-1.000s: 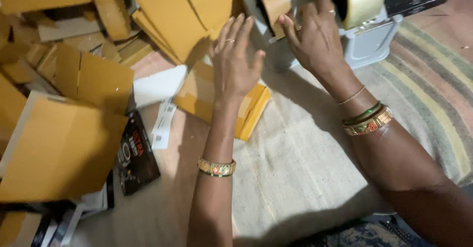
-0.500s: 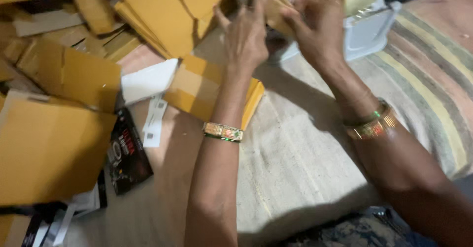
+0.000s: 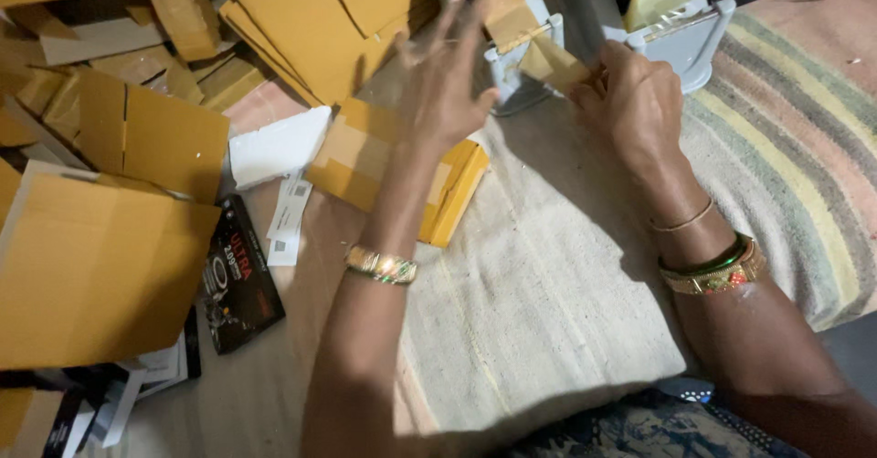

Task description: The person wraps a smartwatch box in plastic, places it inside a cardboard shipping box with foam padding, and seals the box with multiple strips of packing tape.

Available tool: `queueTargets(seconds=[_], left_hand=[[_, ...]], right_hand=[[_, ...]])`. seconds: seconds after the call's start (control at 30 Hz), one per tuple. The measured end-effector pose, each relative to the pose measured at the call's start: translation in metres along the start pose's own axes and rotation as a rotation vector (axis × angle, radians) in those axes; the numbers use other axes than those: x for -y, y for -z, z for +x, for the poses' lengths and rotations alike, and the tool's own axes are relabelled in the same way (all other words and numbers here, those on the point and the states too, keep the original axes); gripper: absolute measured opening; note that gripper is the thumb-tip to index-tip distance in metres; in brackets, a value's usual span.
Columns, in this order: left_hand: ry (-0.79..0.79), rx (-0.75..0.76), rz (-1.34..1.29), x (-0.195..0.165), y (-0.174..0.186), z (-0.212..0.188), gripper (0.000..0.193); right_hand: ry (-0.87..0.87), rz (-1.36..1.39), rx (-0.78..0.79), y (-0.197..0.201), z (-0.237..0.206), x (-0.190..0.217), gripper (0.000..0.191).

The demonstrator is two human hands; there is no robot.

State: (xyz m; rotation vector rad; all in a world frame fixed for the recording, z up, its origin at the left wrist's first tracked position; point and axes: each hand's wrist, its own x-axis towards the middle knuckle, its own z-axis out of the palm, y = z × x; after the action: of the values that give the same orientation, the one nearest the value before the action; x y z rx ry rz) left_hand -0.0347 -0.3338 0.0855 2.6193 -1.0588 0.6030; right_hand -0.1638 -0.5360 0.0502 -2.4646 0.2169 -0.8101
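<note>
Far left: flattened brown cartons (image 3: 100, 275) heaped on the floor, a black printed packet (image 3: 236, 280) beside them, white paper slips (image 3: 290, 216) near it.

Centre: a yellow-brown taped parcel (image 3: 365, 161) lies on the beige cloth mat (image 3: 548, 294), just under your left forearm. Your left hand (image 3: 448, 84) hovers above it, fingers spread apart, gripping nothing.

Right of that: grey tape dispenser (image 3: 681, 42) at the mat's top edge. Your right hand (image 3: 630, 102) has its grip pinched together on a strip of brown tape (image 3: 553, 61) drawn from the dispenser.

To do this well: keep the strip taut and flat, don't let it fold on itself, and steady the dispenser or the parcel with the free left hand.
</note>
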Motion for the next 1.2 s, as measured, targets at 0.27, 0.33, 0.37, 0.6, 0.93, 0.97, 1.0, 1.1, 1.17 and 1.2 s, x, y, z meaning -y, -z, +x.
queueTargets(seconds=[0.27,0.33,0.37,0.6,0.93,0.97,1.0,1.1,1.17,1.2], left_hand=[[0.348,0.852,-0.529,0.031,0.081,-0.012,0.084],[0.292,1.033,-0.373,0.023,0.075,-0.003,0.09],[0.274,1.106,-0.335,0.02,0.071,0.004,0.093],[0.213,1.461,-0.141,0.013,0.039,0.037,0.12],[0.064,1.278,-0.14,0.009,0.116,0.019,0.07],[0.1,1.181,-0.196,0.013,0.131,0.015,0.071],[0.137,1.078,-0.249,0.017,0.147,0.01,0.073],[0.16,0.67,-0.698,0.031,0.182,-0.02,0.072],[0.16,0.382,-0.982,0.034,0.19,-0.05,0.074],[0.166,0.266,-1.076,0.032,0.185,-0.065,0.079]], right_hand=[[-0.06,0.18,0.257,0.029,0.002,0.002,0.02],[-0.069,0.425,0.258,0.03,0.007,0.006,0.022],[-0.089,0.547,0.249,0.03,0.009,0.007,0.02],[0.132,1.055,0.171,0.029,0.013,0.0,0.012],[0.045,1.171,0.086,0.034,0.003,-0.009,0.012],[0.04,1.18,0.069,0.037,0.002,-0.007,0.014],[0.042,1.187,0.061,0.039,0.001,-0.003,0.014],[0.059,1.177,0.054,0.045,0.0,0.011,0.012],[0.077,1.114,0.077,0.048,0.002,0.022,0.012],[0.129,1.067,0.074,0.05,0.004,0.028,0.012]])
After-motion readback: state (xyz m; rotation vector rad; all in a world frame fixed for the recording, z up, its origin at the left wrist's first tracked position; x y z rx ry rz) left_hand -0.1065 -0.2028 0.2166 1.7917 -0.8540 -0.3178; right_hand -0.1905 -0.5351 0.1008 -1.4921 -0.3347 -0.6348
